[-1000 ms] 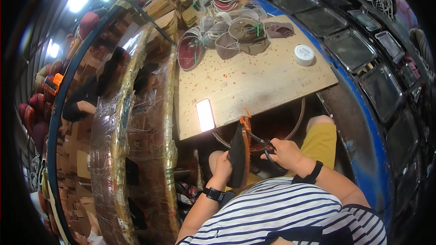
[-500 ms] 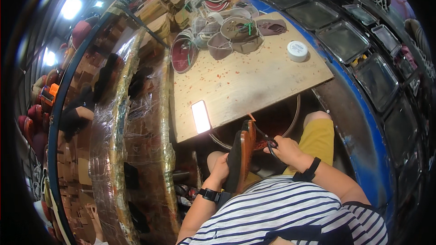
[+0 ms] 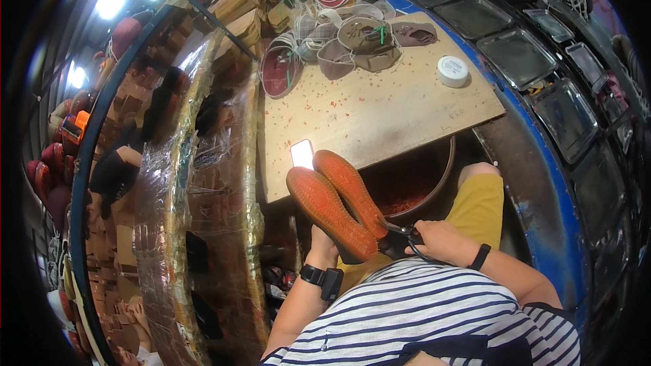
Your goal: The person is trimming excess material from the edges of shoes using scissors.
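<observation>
My left hand [image 3: 323, 247] grips a pair of shoes from beneath, with their orange-red soles [image 3: 332, 213] facing up toward me. Most of its fingers are hidden behind the shoes. In my right hand [image 3: 437, 240] is a pair of dark-handled scissors [image 3: 405, 230], its fingers closed round the handles. The scissor tips touch or nearly touch the edge of the right-hand sole at its near end. Below the shoes and the table edge, a round bin [image 3: 424, 200] holds orange-red scraps.
A pale wooden table [image 3: 380, 115] lies ahead, sprinkled with orange-red bits. It carries a lit phone [image 3: 302, 153], a white round tub [image 3: 452, 71] and a heap of fabric shoe uppers [image 3: 366, 37]. Plastic-wrapped stacks [image 3: 224, 190] stand at left; metal trays [image 3: 519, 57] line the right.
The shoes have turned from edge-on to soles up and tilted left, now partly covering the phone. My right hand has brought the scissors to the sole's near end.
</observation>
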Demonstrator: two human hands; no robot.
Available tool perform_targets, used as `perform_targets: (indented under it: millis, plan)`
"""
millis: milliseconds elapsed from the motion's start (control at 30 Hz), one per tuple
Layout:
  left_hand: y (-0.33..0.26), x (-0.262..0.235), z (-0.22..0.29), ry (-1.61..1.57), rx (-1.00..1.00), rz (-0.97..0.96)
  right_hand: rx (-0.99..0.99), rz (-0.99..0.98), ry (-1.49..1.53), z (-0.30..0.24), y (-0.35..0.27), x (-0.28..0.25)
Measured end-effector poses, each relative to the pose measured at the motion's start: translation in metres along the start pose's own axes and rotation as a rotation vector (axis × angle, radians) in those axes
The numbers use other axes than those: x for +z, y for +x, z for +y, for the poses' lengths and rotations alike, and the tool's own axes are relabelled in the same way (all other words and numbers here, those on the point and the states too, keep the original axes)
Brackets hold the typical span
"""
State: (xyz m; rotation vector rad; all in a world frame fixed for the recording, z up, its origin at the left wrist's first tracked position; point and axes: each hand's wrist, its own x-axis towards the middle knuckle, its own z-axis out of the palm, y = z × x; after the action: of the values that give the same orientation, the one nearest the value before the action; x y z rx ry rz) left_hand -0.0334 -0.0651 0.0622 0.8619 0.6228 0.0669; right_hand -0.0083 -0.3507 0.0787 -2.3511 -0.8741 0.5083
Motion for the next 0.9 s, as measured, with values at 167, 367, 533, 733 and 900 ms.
perform_targets:
  millis: [167, 367, 533, 733, 900]
  plan:
    - [0.009, -0.005, -0.010, -0.003, -0.020, 0.027, 0.075, -0.043, -0.031, 0.006, 0.009, 0.005]
    - [0.016, -0.012, -0.022, 0.026, -0.034, 0.021, 0.036, -0.092, 0.129, -0.001, 0.003, -0.003]
    - [0.010, 0.011, -0.023, 0.038, -0.045, 0.118, -0.017, -0.060, 0.108, 0.002, 0.006, 0.004]
    - [0.041, -0.006, -0.041, 0.566, 0.201, 0.259, 0.117, -0.023, 0.051, 0.014, -0.003, 0.001]
    - [0.020, 0.046, -0.041, 1.466, 0.607, -0.182, 0.235, 0.136, 0.082, 0.033, -0.016, -0.001]
